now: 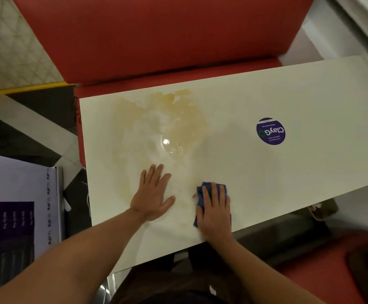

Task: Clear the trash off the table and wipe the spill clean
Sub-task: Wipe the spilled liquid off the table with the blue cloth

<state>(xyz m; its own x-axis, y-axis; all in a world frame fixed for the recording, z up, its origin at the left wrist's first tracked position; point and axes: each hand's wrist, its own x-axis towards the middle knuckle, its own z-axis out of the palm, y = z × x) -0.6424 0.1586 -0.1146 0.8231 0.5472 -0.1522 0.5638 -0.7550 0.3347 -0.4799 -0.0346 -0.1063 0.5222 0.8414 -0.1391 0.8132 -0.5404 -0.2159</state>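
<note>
A wide yellowish-brown spill point(163, 121) is smeared over the left half of the cream table point(310, 102), with a wet shine in its middle. My left hand point(152, 194) lies flat on the tabletop at the spill's near edge, fingers spread and straight. My right hand point(214, 210) presses a folded blue cloth point(209, 187) flat against the table near the front edge, fingers straight on top of it. Only the cloth's far end and left edge show beyond the hand. No trash is visible on the table.
A round purple sticker point(270, 131) is stuck on the table's right half. A red bench seat point(156, 40) stands beyond the far edge, another red seat point(323, 273) at lower right. A white and purple box point(18, 207) sits to the left.
</note>
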